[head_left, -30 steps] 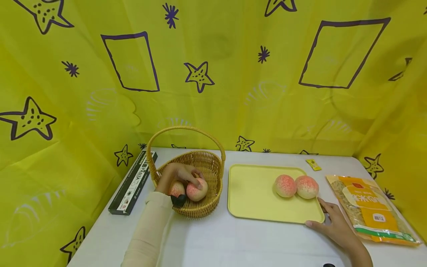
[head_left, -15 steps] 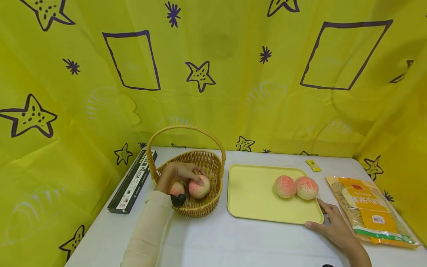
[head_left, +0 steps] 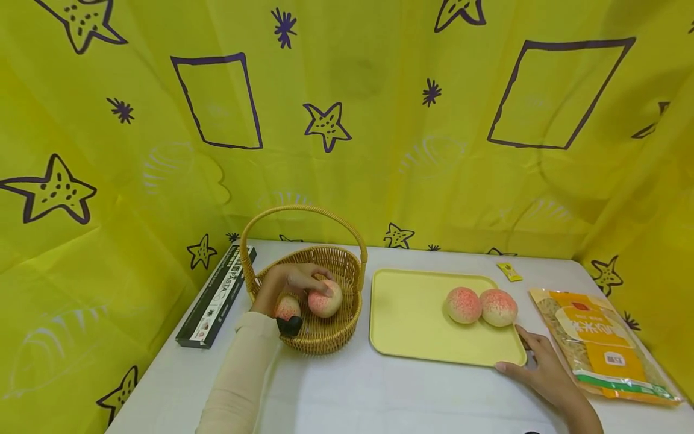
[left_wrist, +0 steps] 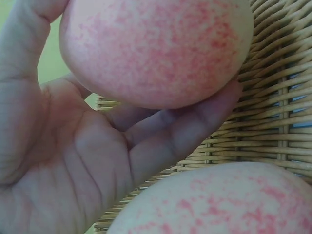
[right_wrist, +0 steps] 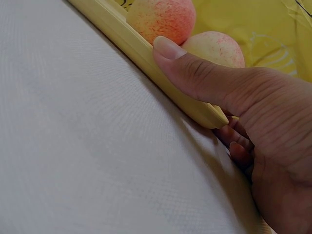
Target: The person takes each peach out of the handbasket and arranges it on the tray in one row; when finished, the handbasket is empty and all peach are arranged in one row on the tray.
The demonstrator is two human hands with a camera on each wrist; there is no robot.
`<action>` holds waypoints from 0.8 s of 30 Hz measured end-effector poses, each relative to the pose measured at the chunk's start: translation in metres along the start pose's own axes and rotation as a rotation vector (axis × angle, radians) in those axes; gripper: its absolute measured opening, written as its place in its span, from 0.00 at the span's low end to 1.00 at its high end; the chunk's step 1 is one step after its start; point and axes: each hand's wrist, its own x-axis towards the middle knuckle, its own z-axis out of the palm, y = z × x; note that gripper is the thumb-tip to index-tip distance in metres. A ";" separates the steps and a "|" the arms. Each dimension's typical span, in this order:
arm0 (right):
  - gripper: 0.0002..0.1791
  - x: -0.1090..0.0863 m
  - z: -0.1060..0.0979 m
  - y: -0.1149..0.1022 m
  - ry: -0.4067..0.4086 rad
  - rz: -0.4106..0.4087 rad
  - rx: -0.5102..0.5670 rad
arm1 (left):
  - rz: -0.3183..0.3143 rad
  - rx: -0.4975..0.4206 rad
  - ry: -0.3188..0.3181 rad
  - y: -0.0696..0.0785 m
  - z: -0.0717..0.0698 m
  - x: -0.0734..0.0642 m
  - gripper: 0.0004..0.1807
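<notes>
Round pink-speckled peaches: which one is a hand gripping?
The rightmost peach in the tan wicker basket: the left hand grips it. The basket's other peach and both peaches on the rectangular yellow tray are ungripped.

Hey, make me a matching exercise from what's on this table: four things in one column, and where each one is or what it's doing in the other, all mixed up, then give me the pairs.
Column one
1. long box
2. right hand
3. orange bag
4. left hand

Column two
A. gripping the corner of the tray
B. lying on the table, right of the tray
C. gripping a peach in the basket
D. lying left of the basket

Right pairs: 1-D, 2-A, 3-B, 4-C
</notes>
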 end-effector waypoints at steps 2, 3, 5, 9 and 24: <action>0.59 0.000 0.000 0.001 0.003 -0.006 -0.012 | -0.002 -0.023 0.001 0.000 0.001 0.000 0.33; 0.59 0.000 0.001 0.001 0.002 -0.007 -0.016 | -0.001 -0.030 0.001 0.000 0.001 0.000 0.33; 0.59 0.001 0.001 0.001 0.000 -0.004 -0.023 | 0.000 -0.039 0.005 0.000 0.001 0.000 0.34; 0.59 0.001 0.000 0.002 -0.007 0.005 -0.024 | 0.010 -0.033 0.016 0.001 0.003 -0.002 0.33; 0.59 0.001 0.000 0.000 0.001 -0.012 -0.019 | 0.024 0.004 0.014 0.011 0.005 -0.012 0.30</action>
